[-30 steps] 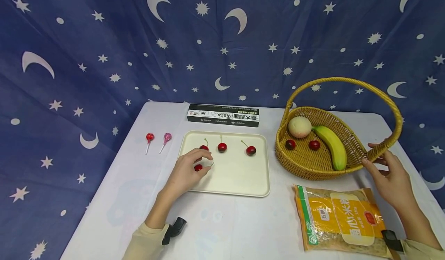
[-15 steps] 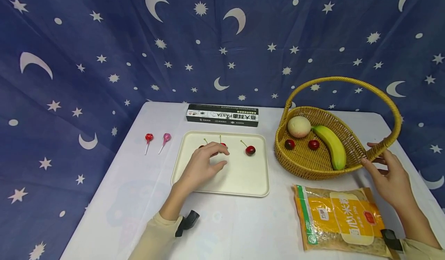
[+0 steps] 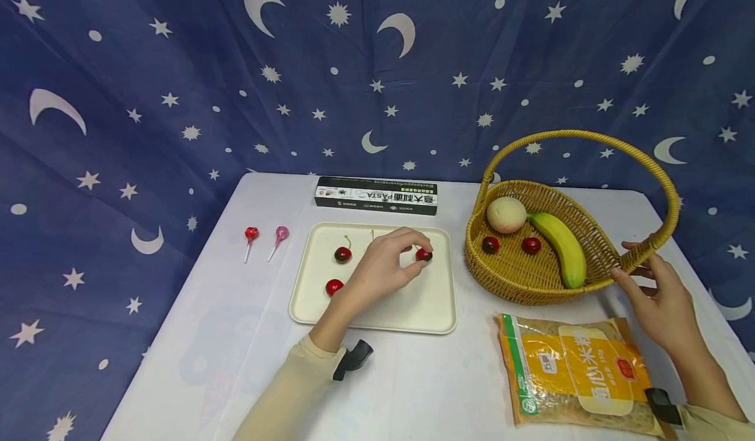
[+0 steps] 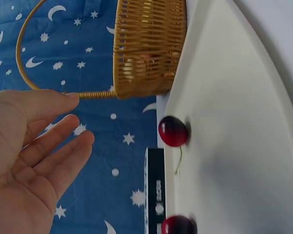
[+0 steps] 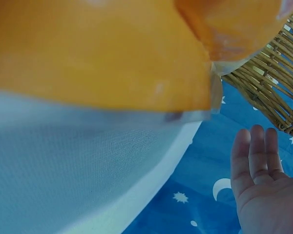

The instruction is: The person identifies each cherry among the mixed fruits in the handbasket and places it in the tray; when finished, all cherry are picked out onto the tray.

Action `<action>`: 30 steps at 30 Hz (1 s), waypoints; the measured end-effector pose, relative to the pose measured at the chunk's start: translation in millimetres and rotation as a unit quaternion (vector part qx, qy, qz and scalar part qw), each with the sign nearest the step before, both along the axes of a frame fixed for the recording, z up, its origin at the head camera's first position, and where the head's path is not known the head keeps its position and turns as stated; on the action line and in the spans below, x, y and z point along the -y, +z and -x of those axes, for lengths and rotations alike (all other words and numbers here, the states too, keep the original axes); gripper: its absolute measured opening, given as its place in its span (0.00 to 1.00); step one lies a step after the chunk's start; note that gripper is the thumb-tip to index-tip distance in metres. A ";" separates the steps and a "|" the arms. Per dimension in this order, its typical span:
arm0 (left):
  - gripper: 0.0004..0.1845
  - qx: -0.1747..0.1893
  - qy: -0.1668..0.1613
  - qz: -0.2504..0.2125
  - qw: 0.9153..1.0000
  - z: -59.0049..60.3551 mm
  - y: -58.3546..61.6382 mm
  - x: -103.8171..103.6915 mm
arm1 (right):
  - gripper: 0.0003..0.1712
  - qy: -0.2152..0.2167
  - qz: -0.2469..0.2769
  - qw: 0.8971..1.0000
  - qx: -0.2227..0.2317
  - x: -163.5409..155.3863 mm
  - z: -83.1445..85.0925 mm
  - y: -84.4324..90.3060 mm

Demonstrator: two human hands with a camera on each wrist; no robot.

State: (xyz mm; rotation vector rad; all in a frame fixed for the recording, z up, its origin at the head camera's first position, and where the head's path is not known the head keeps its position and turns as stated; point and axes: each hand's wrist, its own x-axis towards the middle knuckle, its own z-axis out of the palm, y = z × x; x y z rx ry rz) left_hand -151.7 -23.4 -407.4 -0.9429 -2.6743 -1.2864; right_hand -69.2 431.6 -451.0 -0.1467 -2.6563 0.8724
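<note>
Rice bag [image 3: 580, 369] lies nearest on the tabletop [image 3: 413, 375]. Beyond it, the right hand [image 3: 663, 303], grip released, touches the basket [image 3: 519, 277] rim. The left hand [image 3: 386, 264], grip released, reaches a cherry [image 3: 424, 255] on the tray [image 3: 433, 303].

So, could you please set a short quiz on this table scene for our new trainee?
1. True or false: the left hand is over the tray.
2. What lies with the banana in the basket? A) a peach and two cherries; B) a pasta box; C) an orange bag.
3. How many lollipops lie to the left of the tray?

Key: 1 true; 2 A; 3 two.
</note>
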 end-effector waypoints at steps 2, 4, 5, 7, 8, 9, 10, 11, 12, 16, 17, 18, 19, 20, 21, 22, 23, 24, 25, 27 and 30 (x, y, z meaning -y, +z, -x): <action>0.11 0.001 -0.007 0.000 1.000 0.9 2.5 -6.6 | 0.34 0.001 0.000 1.000 -0.002 -0.4 -0.3 0.0; 0.11 0.001 -0.012 0.003 1.000 2.1 4.0 -13.1 | 0.34 0.000 0.000 1.000 -0.002 -0.4 -0.6 0.1; 0.11 0.000 -0.014 0.005 1.000 2.7 4.6 -16.4 | 0.33 0.000 0.001 1.000 -0.004 -0.3 -0.9 0.1; 0.11 -0.003 -0.017 0.008 1.000 3.8 5.2 -22.9 | 0.33 0.001 0.002 1.000 -0.004 0.1 -1.2 0.2; 0.11 -0.004 -0.017 0.009 1.000 4.5 5.2 -26.1 | 0.33 0.001 0.003 1.000 -0.004 0.3 -1.2 0.0; 0.11 -0.004 -0.017 0.008 1.000 5.5 4.9 -29.6 | 0.34 0.001 0.003 1.000 -0.002 0.6 -1.4 0.2; 0.11 -0.003 -0.018 0.006 1.000 6.5 4.5 -33.0 | 0.34 0.000 0.004 1.000 -0.001 0.8 -1.5 0.3; 0.11 -0.002 -0.019 0.001 1.000 7.6 4.3 -36.6 | 0.34 0.000 0.004 1.000 0.001 1.1 -1.5 0.5; 0.11 0.002 -0.021 -0.007 1.000 8.8 4.0 -40.3 | 0.34 -0.001 0.004 1.000 0.002 1.3 -1.5 0.7; 0.12 0.027 -0.040 -0.049 0.998 12.9 3.6 -56.5 | 0.34 -0.001 0.004 1.000 0.003 1.8 -1.2 1.3; 0.12 0.032 -0.044 -0.056 0.997 13.7 3.6 -61.0 | 0.34 0.000 0.004 1.000 0.002 1.5 -1.4 1.3; 0.12 0.034 -0.047 -0.058 0.997 14.7 3.4 -65.7 | 0.33 0.002 0.004 1.000 0.000 1.3 -1.4 1.2; 0.12 0.033 -0.050 -0.057 0.997 15.5 3.6 -70.3 | 0.33 0.004 0.004 1.000 -0.001 1.0 -1.5 1.1; 0.12 0.032 -0.053 -0.055 0.997 16.3 3.9 -75.0 | 0.33 0.005 0.003 1.000 -0.002 0.7 -1.5 1.0; 0.12 0.028 -0.055 -0.048 0.997 16.9 4.4 -79.7 | 0.33 0.006 0.002 1.000 -0.004 0.3 -1.5 0.9; 0.13 0.024 -0.057 -0.042 0.997 17.6 4.9 -84.4 | 0.33 0.007 0.002 1.000 -0.006 0.2 -1.4 1.0; 0.13 0.021 -0.059 -0.034 0.997 18.5 5.5 -89.2 | 0.33 0.008 0.002 1.000 -0.006 -0.1 -1.1 1.0; 0.13 0.019 -0.061 -0.027 0.998 19.2 6.4 -93.8 | 0.33 0.009 0.001 1.000 -0.007 -0.3 -0.9 1.1; 0.13 0.017 -0.062 -0.018 0.998 19.7 7.6 -98.2 | 0.33 0.009 0.001 1.000 -0.008 -0.3 -0.7 1.4; 0.14 0.017 -0.068 -0.003 0.998 21.1 9.5 -107.1 | 0.32 0.009 0.001 1.000 -0.009 -0.3 -0.6 2.2; 0.15 0.011 -0.078 0.019 0.997 23.6 10.3 -120.5 | 0.32 0.009 0.000 1.000 -0.012 -0.6 -1.4 3.0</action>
